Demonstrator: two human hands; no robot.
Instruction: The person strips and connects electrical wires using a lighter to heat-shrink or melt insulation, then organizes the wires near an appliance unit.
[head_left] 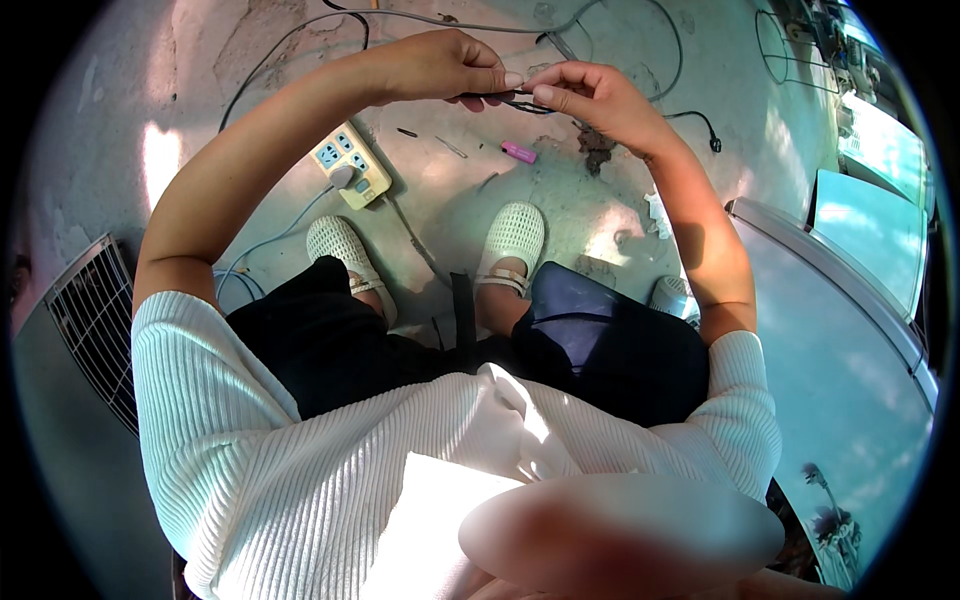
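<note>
Both arms reach forward over the floor, and the hands nearly meet at the top of the view. My left hand (468, 72) is closed, thumb against fingers, on a thin black cable (532, 107). Just to its right, my right hand (590, 95) pinches the same cable between thumb and fingertips. Part of the cable loops below the right fingers; its exact ends between the fingertips are too small to make out. A black plug (715, 144) on a black cord lies on the floor to the right of my right wrist.
A cream power strip (372, 178) with a grey plug in it lies below my left forearm. A pink lighter (518, 152) and small scraps are on the concrete. A grey cable (480, 28) curves behind my hands. A white appliance-like panel (820, 330) stands right, a wire rack (95, 325) left.
</note>
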